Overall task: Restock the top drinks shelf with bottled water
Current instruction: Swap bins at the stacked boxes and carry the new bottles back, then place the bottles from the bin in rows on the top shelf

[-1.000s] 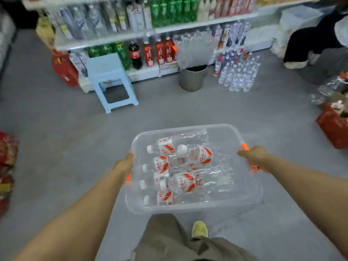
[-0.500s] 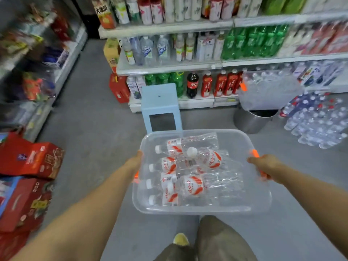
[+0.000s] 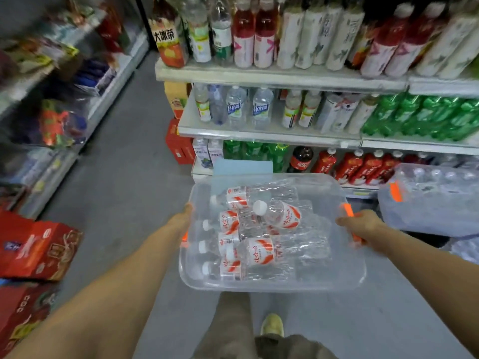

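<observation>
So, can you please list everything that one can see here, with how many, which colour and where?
bin: one, clear with orange handles, carried in front of the person
water bottles: about six, clear with red-and-white labels, lying in the bin
stool: one, light blue, on the floor behind the bin
shelves: three levels seen, pale grey, ahead, full of drinks
green bottles: many, green, middle level, right
cola bottle: one, dark with red label, lowest level
water pack: one, clear wrap, right of the bin
red boxes: several, red, floor at left
shoe: one, yellow, below the bin
left grip: one, bare, at the bin's left handle
right grip: one, bare, round the right handle
</observation>
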